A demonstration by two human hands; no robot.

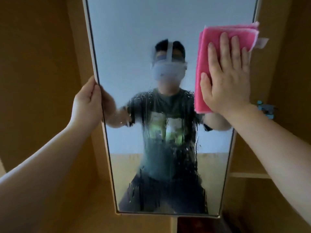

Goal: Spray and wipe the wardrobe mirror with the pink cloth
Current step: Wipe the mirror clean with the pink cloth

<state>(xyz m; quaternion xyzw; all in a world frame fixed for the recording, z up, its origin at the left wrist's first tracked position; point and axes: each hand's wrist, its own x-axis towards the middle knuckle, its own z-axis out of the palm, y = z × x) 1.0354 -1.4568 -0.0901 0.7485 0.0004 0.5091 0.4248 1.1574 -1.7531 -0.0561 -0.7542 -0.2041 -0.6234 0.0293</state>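
The tall wardrobe mirror [127, 39] fills the middle of the view, mounted on a wooden door. Spray droplets and runs cover its middle and lower glass. A folded pink cloth [208, 47] lies flat against the mirror's upper right side, reaching the right edge. My right hand [227, 78] presses on the cloth with straight, spread fingers. My left hand [87, 103] grips the mirror door's left edge at mid height, thumb on the front. No spray bottle is in view.
Wooden wardrobe panels [42, 56] flank the mirror on both sides. A shelf edge [249, 174] runs at the lower right. A small blue object [267, 109] sits on the wood at the right, behind my wrist. The mirror reflects a person.
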